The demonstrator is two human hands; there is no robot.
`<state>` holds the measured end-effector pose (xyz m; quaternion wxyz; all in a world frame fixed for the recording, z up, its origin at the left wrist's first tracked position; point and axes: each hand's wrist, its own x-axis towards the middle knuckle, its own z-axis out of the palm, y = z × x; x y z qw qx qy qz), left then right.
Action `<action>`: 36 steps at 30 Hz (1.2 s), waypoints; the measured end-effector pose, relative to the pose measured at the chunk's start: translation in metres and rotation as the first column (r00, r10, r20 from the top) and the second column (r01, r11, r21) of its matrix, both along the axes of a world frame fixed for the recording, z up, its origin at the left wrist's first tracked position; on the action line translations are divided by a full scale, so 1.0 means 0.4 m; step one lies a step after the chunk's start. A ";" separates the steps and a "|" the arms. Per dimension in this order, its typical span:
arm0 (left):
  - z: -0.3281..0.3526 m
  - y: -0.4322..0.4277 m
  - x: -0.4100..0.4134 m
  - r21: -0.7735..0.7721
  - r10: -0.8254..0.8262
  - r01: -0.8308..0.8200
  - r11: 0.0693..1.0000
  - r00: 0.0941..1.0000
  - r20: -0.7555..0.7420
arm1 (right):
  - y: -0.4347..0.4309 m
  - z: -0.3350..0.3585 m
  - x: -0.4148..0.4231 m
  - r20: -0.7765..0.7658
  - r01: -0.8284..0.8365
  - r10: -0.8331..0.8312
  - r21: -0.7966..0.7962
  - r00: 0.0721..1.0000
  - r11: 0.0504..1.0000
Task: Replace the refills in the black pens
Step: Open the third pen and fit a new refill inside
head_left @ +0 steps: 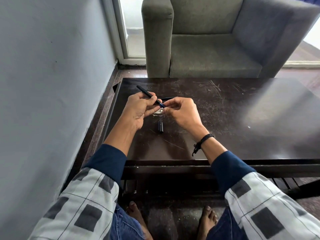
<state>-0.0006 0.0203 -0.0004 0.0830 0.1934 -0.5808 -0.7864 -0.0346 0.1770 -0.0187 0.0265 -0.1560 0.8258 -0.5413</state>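
A black cap (160,127) lies on the near tabletop (225,139). Above it, the left hand (138,110) grips a black pen (145,92); the right hand (181,113) pinches its blue tip (162,105), apparently mid refill swap. Next likely needs a straight, steady pull.

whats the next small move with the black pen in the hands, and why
Probably twist the blue tip section with the right hand while the left hand steadies the black pen. The right hand pinches that section, the left grips the barrel, and the pen cap lies off on the table.
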 end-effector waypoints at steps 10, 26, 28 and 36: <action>0.002 0.006 0.003 -0.008 -0.009 0.009 1.000 1.000 0.000 | 0.002 0.004 0.002 0.017 0.003 -0.002 -0.042 1.000 0.999; -0.007 0.011 -0.001 -0.023 -0.006 0.006 1.000 1.000 -0.011 | -0.002 0.001 0.008 0.004 0.029 -0.029 0.028 1.000 0.999; -0.006 0.009 0.000 -0.024 -0.001 0.001 1.000 1.000 -0.014 | -0.004 0.001 0.008 0.020 0.019 -0.020 0.016 1.000 1.000; -0.006 0.012 -0.001 -0.023 -0.002 0.002 1.000 1.000 -0.019 | -0.004 -0.008 0.000 0.049 0.044 -0.046 0.054 0.998 0.998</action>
